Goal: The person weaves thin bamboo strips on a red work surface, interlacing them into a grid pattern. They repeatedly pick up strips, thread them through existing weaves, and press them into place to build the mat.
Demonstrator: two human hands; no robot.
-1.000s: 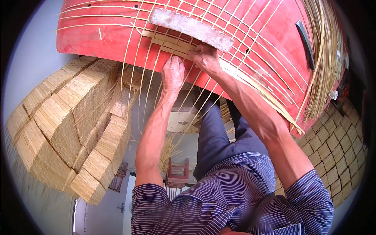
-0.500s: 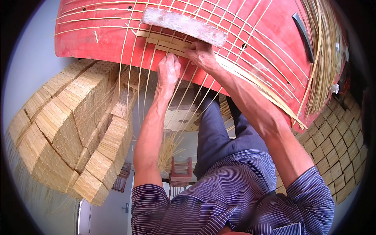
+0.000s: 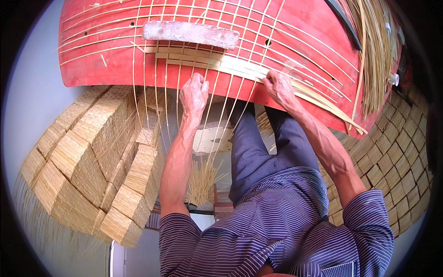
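Note:
Thin bamboo splints (image 3: 210, 108) cross in an open lattice over a red board (image 3: 97, 71), under a whitish, worn bar (image 3: 189, 34). Wider pale strips (image 3: 240, 67) lie woven below the bar. My left hand (image 3: 194, 94) is closed at the board's lower edge on what looks like a hanging thin splint. My right hand (image 3: 279, 90) is closed at the right part of the wide strips, apparently gripping them; its fingertips are partly hidden.
Bundled splints (image 3: 371, 60) and a dark flat tool (image 3: 344, 23) lie on the board's right. Stacked woven pieces (image 3: 85, 161) fill the lower left, and woven squares (image 3: 394, 164) stand at the right. Loose splints (image 3: 203, 180) lie below the board.
My right hand has moved right along the wide strips, away from the bar; white strip now shows where it was. The board and bar appear shifted left as the view moved.

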